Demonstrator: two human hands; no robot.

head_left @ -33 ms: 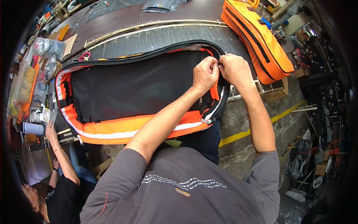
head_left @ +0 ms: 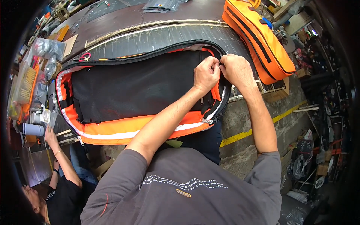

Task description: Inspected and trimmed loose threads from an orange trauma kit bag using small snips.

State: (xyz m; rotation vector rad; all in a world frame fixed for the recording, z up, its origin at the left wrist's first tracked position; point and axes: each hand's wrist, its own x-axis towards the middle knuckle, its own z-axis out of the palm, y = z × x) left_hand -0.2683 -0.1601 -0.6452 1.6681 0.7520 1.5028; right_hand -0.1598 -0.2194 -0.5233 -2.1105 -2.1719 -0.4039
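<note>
A long orange and black bag [head_left: 138, 86] lies open on the table, its black inner side up, with white strips along its orange walls. At its far right corner my left hand [head_left: 207, 75] is closed, thumb and fingers pinching the black rim. Right beside it, my right hand [head_left: 236, 70] grips the same black rim from the outer side. The two hands nearly touch, and the fingers hide what lies between them. Metal zipper pulls [head_left: 206, 121] hang at the near right corner.
A second orange bag [head_left: 258, 41] stands at the far right. Pink-handled scissors [head_left: 85, 57] lie behind the open bag. At the left are plastic bins [head_left: 25, 84], a white cup [head_left: 33, 129] and a co-worker's hand [head_left: 50, 137]. Grey packets [head_left: 161, 5] rest at the back.
My hands and the bag stay as they were. The co-worker's hand at the left has shifted slightly.
</note>
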